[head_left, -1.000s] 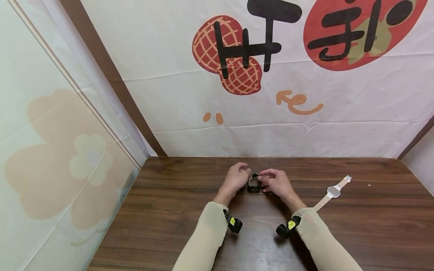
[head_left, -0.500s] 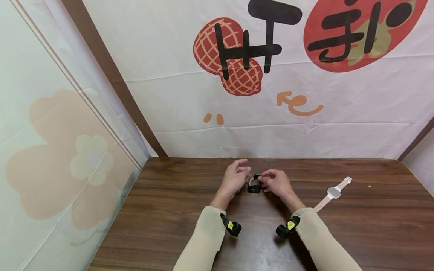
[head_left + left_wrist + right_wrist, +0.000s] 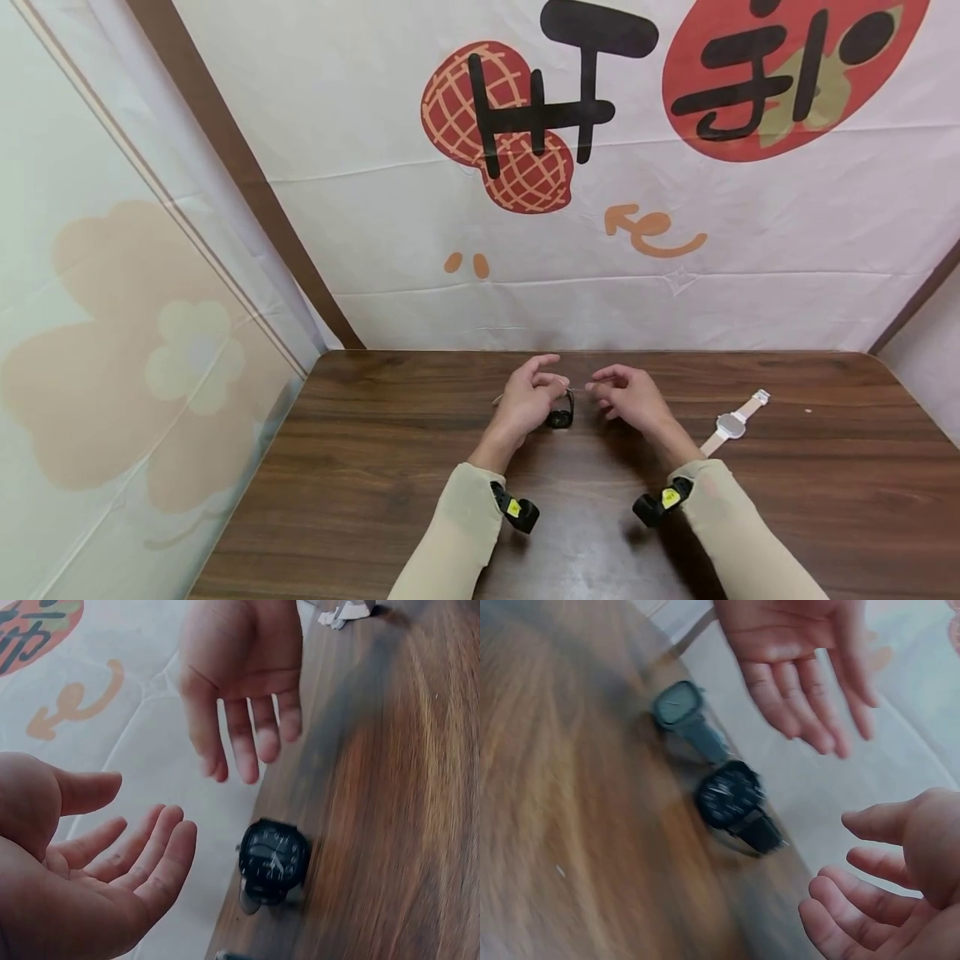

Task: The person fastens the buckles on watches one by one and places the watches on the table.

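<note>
A black watch (image 3: 560,419) stands on the table with its strap closed in a loop and its dark dial (image 3: 274,855) facing up toward the person. My left hand (image 3: 523,402) hovers at its left, fingers spread, overlapping the strap in the head view. Just to the right is my right hand (image 3: 633,402), apart from the watch with loosely bent fingers and nothing in them. Both wrist views show the palms facing each other with bare fingers. A second watch with a greenish square dial (image 3: 679,705) sits beside the black one, mostly hidden behind my left hand in the head view.
A white watch (image 3: 731,426) with a pale strap lies stretched out on the right, partly behind my right forearm. The brown wooden table (image 3: 847,492) ends at a printed cloth backdrop (image 3: 420,308). A tiny white speck (image 3: 808,410) lies farther right.
My right hand has let go of the black watch's strap and drawn away to the right. The left hand has shifted slightly rightward, over the watch's strap in the head view.
</note>
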`<state>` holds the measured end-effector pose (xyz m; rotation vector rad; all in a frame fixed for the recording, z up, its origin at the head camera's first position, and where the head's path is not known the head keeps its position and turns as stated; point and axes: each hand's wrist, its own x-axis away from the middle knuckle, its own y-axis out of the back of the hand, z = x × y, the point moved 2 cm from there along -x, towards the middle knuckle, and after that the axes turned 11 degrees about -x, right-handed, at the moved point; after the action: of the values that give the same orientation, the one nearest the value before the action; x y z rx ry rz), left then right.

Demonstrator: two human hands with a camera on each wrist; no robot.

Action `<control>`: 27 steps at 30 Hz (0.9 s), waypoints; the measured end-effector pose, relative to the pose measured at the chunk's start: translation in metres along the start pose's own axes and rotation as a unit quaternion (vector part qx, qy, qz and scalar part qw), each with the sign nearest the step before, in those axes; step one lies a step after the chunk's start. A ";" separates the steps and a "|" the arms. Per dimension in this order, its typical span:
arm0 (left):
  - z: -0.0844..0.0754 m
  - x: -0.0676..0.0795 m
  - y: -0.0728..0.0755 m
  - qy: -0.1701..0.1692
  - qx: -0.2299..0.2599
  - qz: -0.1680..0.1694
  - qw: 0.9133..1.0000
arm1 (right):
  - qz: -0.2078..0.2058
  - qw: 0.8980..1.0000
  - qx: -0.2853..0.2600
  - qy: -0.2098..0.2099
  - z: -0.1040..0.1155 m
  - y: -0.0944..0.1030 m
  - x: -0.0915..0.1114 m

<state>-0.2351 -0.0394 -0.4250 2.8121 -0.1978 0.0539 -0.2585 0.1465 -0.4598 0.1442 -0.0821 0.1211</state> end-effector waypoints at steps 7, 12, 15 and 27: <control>-0.001 0.002 -0.013 0.003 0.009 0.031 0.999 | -0.036 0.999 0.011 0.008 0.007 0.040 0.008; -0.002 0.005 -0.023 0.003 0.027 0.049 0.998 | -0.059 0.998 0.018 0.026 0.010 0.071 0.015; -0.002 0.006 -0.030 0.004 0.027 0.053 0.998 | -0.065 0.997 0.029 0.030 0.011 0.087 0.019; 0.001 0.008 -0.064 0.030 -0.011 0.102 0.994 | -0.095 0.995 0.025 0.017 -0.007 0.136 0.034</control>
<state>-0.2181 0.0195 -0.4457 2.7542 -0.4664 0.1822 -0.2411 0.2853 -0.4446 0.1998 -0.0316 -0.0641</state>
